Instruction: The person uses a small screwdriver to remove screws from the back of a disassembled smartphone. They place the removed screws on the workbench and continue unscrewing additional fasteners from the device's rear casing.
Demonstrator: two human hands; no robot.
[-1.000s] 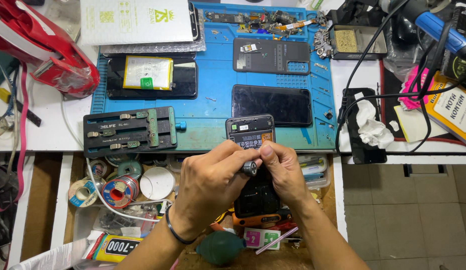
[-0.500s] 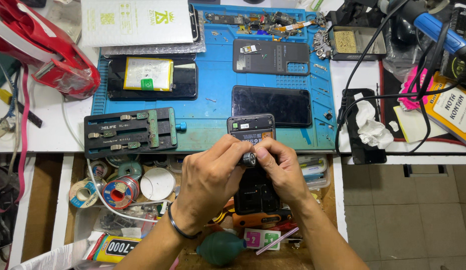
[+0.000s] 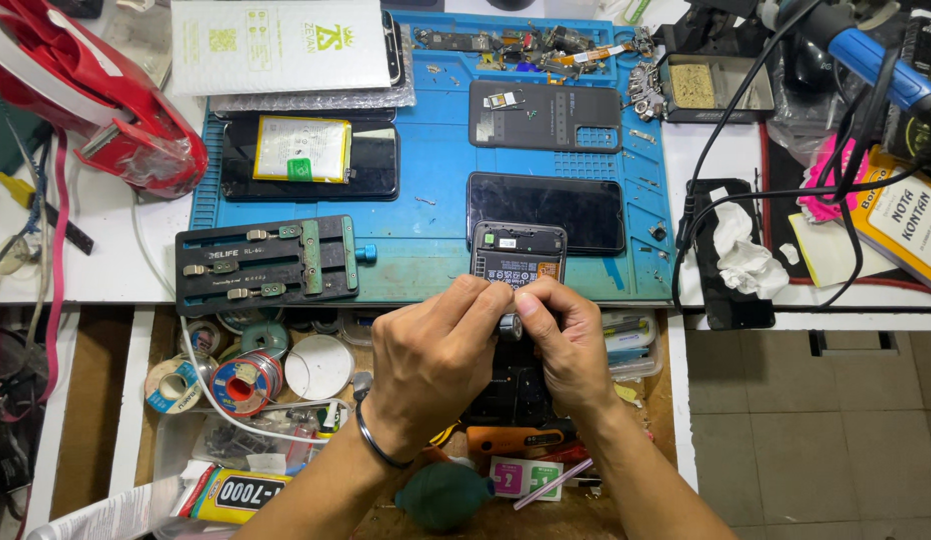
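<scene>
Pinched between both my hands was a small silver-tipped tool [image 3: 510, 326], held just above the open phone [image 3: 518, 262]; my left hand [image 3: 433, 362] curled its fingers tight around the tool from one side; my right hand [image 3: 568, 345] closed on it from the other side, so the fingertips of both hands met at the little metal end; the rest of the tool was hidden under my fingers, and I could not tell what kind it was; the open phone lay with its back off at the near edge of the blue mat [image 3: 436, 210], partly over the drawer; its lower half was hidden under my hands; a dark phone screen [image 3: 546, 211] lay just behind it on the mat; a black clamp holder [image 3: 267, 264] sat to the left of it; a phone with a yellow-white battery [image 3: 304, 150] lay farther back on the left; rolls of tape and wire [image 3: 242, 381] sat in the open drawer below my left hand; a green rubber blower [image 3: 444, 496] lay between my wrists.
</scene>
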